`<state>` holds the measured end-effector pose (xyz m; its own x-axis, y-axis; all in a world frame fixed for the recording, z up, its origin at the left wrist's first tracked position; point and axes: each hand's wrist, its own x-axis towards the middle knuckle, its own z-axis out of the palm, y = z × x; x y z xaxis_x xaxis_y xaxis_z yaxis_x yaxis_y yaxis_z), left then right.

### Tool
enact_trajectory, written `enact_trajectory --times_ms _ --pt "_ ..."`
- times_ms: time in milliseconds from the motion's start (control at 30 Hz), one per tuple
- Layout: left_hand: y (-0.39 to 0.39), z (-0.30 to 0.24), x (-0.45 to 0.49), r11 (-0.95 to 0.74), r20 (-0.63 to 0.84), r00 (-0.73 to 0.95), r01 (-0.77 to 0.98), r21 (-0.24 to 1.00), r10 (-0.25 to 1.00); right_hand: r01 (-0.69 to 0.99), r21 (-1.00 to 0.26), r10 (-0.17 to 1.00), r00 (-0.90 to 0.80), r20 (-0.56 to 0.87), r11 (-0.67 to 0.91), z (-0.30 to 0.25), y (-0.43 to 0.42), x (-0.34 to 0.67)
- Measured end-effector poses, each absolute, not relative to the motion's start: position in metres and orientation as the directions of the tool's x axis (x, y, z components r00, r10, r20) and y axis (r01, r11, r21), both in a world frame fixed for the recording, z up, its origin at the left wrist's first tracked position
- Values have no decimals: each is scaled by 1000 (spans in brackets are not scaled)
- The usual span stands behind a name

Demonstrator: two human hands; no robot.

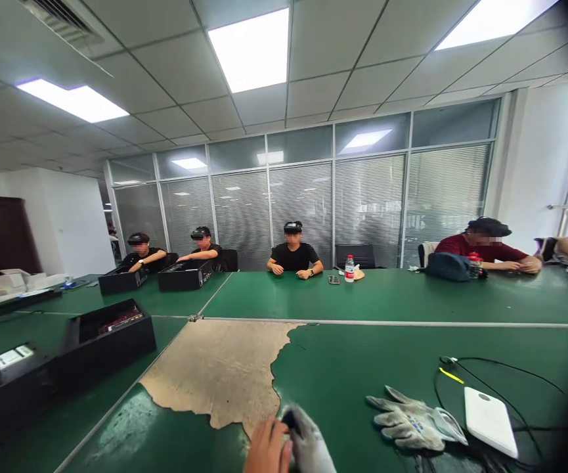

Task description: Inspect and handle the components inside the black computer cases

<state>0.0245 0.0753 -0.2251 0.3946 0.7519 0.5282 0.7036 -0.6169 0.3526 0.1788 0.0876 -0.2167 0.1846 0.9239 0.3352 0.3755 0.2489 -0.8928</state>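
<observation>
At the bottom middle, my left hand [266,448] is bare, its fingers curled and pressed together against a light grey work glove [310,447]. The glove has a dark patch at its upper end, beside my fingertips. My right hand seems to be inside this glove, but its fingers are hidden and blurred. A second grey work glove [412,420] lies flat on the green table [343,368] to the right, its fingers pointing left. Just ahead of my hands is a bare tan patch [224,368] where the green covering has torn away.
A white flat device [490,420] with black cables [523,410] lies at the right. Black open boxes [106,335] stand at the left. Across the table sit several people with headsets, near a water bottle [349,269], a phone [333,280] and a dark blue bag [447,266].
</observation>
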Motion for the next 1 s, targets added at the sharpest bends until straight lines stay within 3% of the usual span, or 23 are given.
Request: enact_trajectory --times_ms 67,200,433,633,767,1000 --pt "82 -223 69 -660 478 462 605 446 747 374 -899 913 240 329 226 -224 91 202" --pt "90 -239 129 -604 455 397 528 597 797 409 -895 914 269 305 178 -236 78 229" --pt "110 -314 134 -485 449 218 578 656 867 535 -839 963 156 218 103 -238 83 283" --pt "102 -295 130 -425 403 170 561 711 899 615 -788 986 124 115 15 -201 103 445" --pt "101 -286 130 -321 281 160 558 765 946 595 -803 972 210 104 -43 -196 110 469" --pt "96 -283 130 -473 446 181 492 731 877 519 -852 989 145 12 -65 -198 108 463"
